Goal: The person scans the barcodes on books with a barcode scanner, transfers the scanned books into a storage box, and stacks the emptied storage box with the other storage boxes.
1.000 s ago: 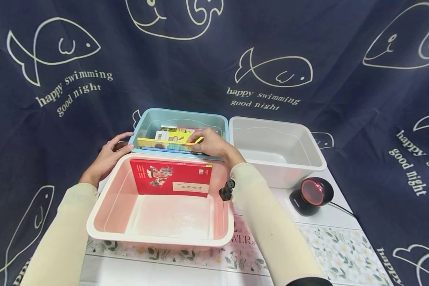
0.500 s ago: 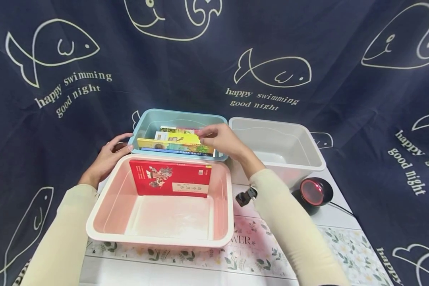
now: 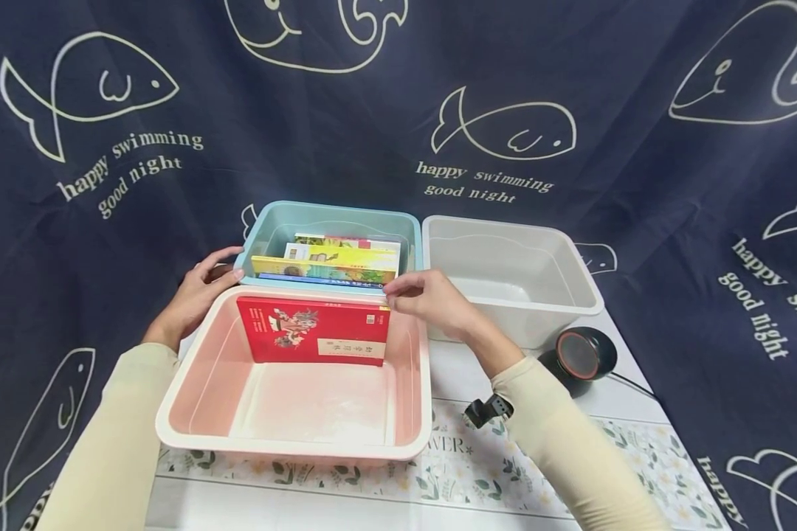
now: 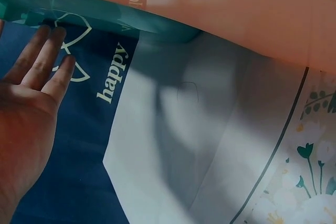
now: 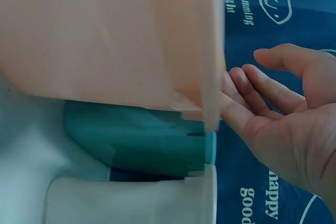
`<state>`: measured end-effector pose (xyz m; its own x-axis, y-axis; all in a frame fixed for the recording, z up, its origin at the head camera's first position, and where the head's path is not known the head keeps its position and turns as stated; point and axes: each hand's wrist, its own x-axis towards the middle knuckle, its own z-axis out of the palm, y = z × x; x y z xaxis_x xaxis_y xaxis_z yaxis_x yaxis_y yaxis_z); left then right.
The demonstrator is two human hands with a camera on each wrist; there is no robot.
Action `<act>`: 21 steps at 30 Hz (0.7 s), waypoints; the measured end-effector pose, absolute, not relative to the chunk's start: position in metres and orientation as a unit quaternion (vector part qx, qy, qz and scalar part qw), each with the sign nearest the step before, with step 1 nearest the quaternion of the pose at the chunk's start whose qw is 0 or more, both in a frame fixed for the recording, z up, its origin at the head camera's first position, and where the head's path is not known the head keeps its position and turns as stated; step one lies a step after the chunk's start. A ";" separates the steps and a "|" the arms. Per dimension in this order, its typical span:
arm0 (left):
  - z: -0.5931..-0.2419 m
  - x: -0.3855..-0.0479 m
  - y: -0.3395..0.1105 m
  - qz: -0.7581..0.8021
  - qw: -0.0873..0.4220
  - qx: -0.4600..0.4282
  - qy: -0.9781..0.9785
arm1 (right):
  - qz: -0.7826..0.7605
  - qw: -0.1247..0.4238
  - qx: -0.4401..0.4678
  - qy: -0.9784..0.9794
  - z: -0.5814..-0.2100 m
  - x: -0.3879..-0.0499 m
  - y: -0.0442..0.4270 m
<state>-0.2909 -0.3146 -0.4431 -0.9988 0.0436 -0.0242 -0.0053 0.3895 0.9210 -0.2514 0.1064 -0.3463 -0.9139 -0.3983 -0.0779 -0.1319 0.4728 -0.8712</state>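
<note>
A red book (image 3: 305,335) leans upright against the far wall of the pink bin (image 3: 292,448). My right hand (image 3: 438,302) is over that bin's far right corner, fingertips at the book's top right corner. In the right wrist view the thumb of my right hand (image 5: 294,98) stands apart from the loosely bent fingers, and the pink rim hides part of them. With fingers extended, my left hand (image 3: 195,299) rests at the left end of the blue bin (image 3: 345,209). Several books, among them a yellow book (image 3: 352,257), stand in the blue bin.
A grey-white bin (image 3: 505,306) stands right of the blue one. In front of it sits a black scanner-like device (image 3: 581,358) with a cable. A floral-patterned cover (image 3: 637,457) lies on the table, and a dark blue fish-print curtain (image 3: 345,140) hangs behind.
My right hand has left the books in the blue bin and come nearer, to the red book's corner. The device's red glow has dimmed. My left hand stays in place.
</note>
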 end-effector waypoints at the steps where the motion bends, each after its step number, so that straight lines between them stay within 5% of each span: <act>1: -0.443 -0.291 -0.315 0.553 0.022 0.012 0.833 | -0.486 0.137 -0.163 0.848 -0.348 -0.251 0.105; 21: -0.443 -0.290 -0.314 0.566 0.021 0.009 0.824 | -0.456 0.112 -0.187 0.863 -0.355 -0.242 0.088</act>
